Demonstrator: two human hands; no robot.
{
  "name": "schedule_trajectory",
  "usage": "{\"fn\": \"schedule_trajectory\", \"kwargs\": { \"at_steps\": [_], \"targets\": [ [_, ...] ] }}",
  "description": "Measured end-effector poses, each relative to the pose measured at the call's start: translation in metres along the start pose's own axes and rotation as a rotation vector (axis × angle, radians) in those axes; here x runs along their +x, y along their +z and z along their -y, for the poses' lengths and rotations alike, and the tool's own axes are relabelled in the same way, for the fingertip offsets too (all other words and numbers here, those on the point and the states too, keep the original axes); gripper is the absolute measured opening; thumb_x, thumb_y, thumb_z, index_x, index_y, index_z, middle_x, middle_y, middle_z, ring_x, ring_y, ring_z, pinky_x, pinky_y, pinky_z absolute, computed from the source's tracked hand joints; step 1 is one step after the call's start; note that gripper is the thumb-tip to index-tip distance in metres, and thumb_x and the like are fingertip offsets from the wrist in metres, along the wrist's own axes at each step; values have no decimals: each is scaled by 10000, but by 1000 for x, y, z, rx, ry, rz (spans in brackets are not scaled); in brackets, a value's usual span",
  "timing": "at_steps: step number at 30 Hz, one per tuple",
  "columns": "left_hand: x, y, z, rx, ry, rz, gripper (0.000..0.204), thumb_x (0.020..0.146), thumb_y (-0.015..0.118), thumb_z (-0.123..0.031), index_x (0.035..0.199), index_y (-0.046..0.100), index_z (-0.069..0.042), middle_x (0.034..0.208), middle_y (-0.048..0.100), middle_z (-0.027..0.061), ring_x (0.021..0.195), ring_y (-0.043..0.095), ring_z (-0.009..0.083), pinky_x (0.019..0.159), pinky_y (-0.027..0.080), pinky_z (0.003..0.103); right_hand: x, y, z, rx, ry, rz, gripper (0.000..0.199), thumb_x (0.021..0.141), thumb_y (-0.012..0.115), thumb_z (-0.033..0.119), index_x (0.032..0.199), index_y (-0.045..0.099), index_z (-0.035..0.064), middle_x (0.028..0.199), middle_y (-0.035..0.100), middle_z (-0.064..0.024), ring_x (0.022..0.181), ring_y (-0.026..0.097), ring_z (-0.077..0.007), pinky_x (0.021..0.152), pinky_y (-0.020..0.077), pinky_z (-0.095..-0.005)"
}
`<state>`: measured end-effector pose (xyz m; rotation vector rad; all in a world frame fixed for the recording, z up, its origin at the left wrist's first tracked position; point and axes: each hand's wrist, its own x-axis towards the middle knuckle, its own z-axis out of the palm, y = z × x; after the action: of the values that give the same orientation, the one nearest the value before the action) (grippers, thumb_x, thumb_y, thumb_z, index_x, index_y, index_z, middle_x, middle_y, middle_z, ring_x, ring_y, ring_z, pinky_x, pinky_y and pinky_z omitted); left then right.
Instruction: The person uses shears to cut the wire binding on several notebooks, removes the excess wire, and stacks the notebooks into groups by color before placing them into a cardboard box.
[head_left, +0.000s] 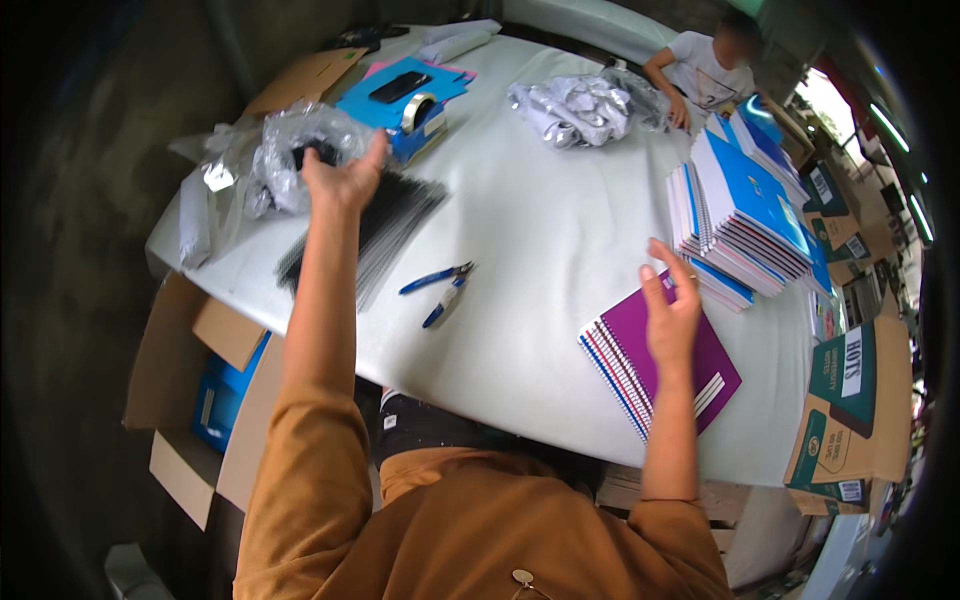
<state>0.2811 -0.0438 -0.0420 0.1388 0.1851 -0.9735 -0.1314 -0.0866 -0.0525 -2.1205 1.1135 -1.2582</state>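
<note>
My left hand is raised at the far left of the table, thumb and fingers apart, beside a crumpled clear plastic bag with something black at its opening. Under that wrist lies a bundle of black spiral binding coils. My right hand hovers over a small stack of spiral notebooks with a purple cover, its fingers spread and holding nothing I can see. I cannot tell whether it touches the cover. Between the hands rests a pair of blue-handled cutting pliers.
A tape dispenser and a dark phone sit at the back left. Blue notebooks are piled at the right, with crumpled plastic farther back. Cardboard boxes flank the table. Another person sits at the far right.
</note>
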Motion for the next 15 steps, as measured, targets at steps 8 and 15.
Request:
{"fn": "schedule_trajectory", "kwargs": {
  "at_steps": [8, 15],
  "targets": [
    [-223, -129, 199, 1711, -60, 1100, 778, 741, 745, -243, 1375, 329, -70, 1378, 346, 186, 1249, 383, 314, 999, 357, 456, 17, -101, -204, -23, 881, 533, 786, 781, 533, 682, 1156, 611, -3, 1141, 614, -180, 1018, 604, -247, 912, 448, -356],
    [-266, -212, 265, 2063, 804, 1596, 730, 671, 744, -289, 1313, 424, -160, 1381, 337, 188, 1331, 248, 420, 1019, 106, 681, -21, -104, -138, -326, 769, 682, 912, 744, 410, 794, 1077, 657, -18, 1124, 613, -235, 1092, 567, -355, 948, 417, -393]
  ]
}}
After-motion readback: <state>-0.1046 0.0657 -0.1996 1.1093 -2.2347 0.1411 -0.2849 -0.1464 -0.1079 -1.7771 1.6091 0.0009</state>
